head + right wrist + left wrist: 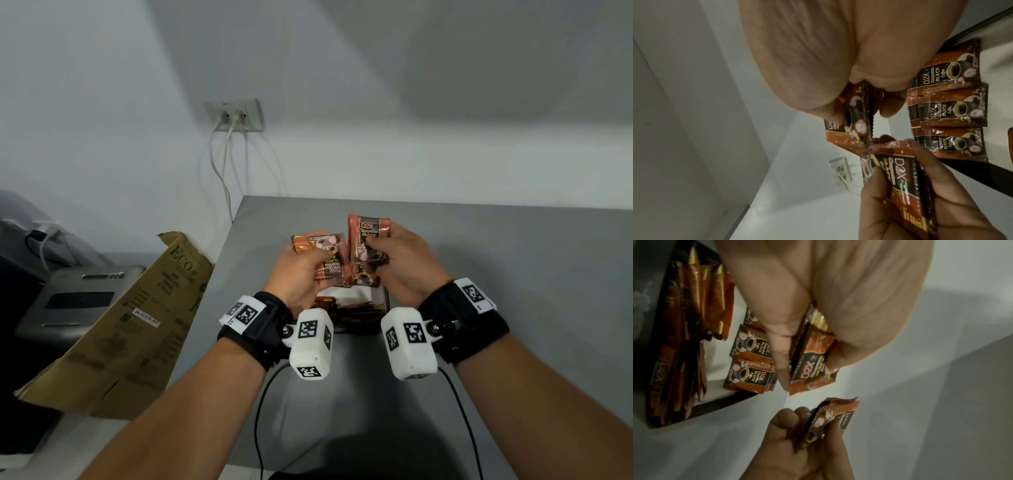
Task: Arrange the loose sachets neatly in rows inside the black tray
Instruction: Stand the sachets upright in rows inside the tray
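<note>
Both hands are raised above the tray (386,301) at frame centre, each grasping sachets: left hand (301,274) a stack (329,263), right hand (407,263) another (368,236). Three sachet rows (953,105) lie inside. Bare counter (513,274) spreads right; its edge runs left.

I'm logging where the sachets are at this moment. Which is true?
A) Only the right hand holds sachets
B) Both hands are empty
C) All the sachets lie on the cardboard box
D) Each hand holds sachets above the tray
D: the left hand and the right hand each grip sachets over the black tray.
</note>
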`<state>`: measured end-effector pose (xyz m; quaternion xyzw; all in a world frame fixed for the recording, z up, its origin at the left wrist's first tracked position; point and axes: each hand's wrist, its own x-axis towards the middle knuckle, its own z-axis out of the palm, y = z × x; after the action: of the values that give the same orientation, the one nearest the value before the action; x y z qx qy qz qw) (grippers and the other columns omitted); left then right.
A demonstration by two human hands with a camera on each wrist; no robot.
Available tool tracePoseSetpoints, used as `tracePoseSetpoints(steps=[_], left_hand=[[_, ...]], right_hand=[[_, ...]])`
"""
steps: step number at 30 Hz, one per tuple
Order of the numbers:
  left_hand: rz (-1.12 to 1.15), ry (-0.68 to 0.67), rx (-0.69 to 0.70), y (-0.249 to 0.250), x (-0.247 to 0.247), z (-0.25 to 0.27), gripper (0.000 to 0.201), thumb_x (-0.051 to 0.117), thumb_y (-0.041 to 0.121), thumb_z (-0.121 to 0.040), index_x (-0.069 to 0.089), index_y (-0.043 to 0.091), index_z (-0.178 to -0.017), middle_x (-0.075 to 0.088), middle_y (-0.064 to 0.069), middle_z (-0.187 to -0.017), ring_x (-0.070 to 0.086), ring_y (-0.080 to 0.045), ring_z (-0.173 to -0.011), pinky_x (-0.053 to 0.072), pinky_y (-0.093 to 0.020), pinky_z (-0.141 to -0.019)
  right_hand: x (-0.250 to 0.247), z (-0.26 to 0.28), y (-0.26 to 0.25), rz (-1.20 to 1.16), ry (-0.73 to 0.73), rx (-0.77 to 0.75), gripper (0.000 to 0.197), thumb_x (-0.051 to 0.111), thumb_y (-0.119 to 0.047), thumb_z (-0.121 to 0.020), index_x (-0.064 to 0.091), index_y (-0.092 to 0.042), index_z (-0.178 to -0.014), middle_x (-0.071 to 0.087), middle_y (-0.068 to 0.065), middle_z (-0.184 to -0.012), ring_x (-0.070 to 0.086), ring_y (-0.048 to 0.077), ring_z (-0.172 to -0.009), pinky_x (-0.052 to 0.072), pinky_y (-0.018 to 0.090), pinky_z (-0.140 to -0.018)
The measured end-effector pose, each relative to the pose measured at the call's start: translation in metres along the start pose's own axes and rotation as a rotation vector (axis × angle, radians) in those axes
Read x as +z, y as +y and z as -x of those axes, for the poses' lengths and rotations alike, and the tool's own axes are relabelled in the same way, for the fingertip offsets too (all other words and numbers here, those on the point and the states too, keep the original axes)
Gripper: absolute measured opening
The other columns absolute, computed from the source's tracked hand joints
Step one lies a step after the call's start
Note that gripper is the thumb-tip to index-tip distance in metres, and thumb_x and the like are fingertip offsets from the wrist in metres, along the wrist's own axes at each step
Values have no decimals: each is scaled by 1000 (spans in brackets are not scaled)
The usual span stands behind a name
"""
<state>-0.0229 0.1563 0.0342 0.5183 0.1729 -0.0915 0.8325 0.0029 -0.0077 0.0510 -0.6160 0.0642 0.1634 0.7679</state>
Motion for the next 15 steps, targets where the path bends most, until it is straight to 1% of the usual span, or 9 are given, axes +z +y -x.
tracePoseSetpoints(steps=[1, 2, 3, 5, 7, 9, 11, 13, 15], left_hand=[[-59, -18, 12, 0, 1, 1, 22, 57, -9, -91, 63, -1, -111, 73, -19, -97, 73, -32, -82, 62, -43, -68], [-117, -28, 24, -1, 1, 1, 26, 60, -11, -89, 62, -2, -113, 72, -20, -98, 73, -31, -81, 61, -40, -65], [-172, -33, 34, -2, 1, 1, 29, 62, -12, -87, 62, -3, -114, 72, -20, -97, 73, -30, -79, 60, -38, -63], [-236, -26, 53, -2, 0, 0, 33, 67, -11, -84, 60, -4, -116, 72, -22, -99, 72, -30, -80, 60, -37, -63], [-232, -10, 44, -2, -3, 0, 35, 69, -9, -84, 60, -3, -117, 72, -21, -102, 72, -31, -85, 61, -39, -69], [-234, -30, 27, -2, -5, -1, 36, 69, -10, -83, 61, -3, -117, 74, -18, -98, 73, -31, -85, 60, -41, -71], [-270, -69, 22, -2, -6, -2, 35, 70, -10, -81, 62, -3, -115, 74, -18, -97, 73, -32, -86, 59, -42, -73], [-248, -61, 37, -1, -4, -2, 32, 70, -9, -82, 62, -2, -112, 74, -15, -95, 73, -29, -83, 58, -42, -72], [-181, -36, 50, 0, -3, -3, 36, 67, -14, -81, 59, 1, -113, 72, -15, -95, 73, -27, -82, 59, -41, -71]], right_hand=[[0, 1, -1, 37, -31, 5, 23, 49, 1, -98, 66, -4, -113, 71, 23, -107, 65, 36, -93, 55, 48, -87], [1, 0, -2, 85, -54, 11, 23, 50, 0, -97, 67, -4, -112, 71, 24, -110, 66, 37, -96, 54, 51, -92], [2, -1, -2, 131, -63, 21, 22, 51, 1, -96, 68, -4, -109, 72, 23, -108, 67, 36, -96, 54, 52, -94], [2, -2, -5, 161, -44, 37, 21, 51, 2, -96, 70, -5, -102, 74, 20, -100, 68, 34, -92, 54, 52, -93], [0, -2, -6, 154, -21, 49, 21, 51, 2, -97, 69, -8, -98, 74, 16, -92, 67, 33, -90, 53, 52, -93], [-1, -2, -4, 146, -46, 68, 20, 50, 1, -98, 68, -8, -98, 73, 16, -93, 64, 33, -91, 50, 54, -95], [0, 0, -1, 130, -69, 74, 22, 50, 3, -98, 69, -8, -99, 73, 16, -93, 63, 33, -91, 49, 53, -94], [2, -1, 0, 95, -42, 39, 23, 49, 3, -98, 68, -8, -102, 73, 16, -95, 65, 33, -89, 52, 51, -90], [3, -1, 2, 27, 29, 5, 23, 47, 4, -98, 67, -8, -102, 73, 15, -92, 67, 28, -82, 56, 46, -80]])
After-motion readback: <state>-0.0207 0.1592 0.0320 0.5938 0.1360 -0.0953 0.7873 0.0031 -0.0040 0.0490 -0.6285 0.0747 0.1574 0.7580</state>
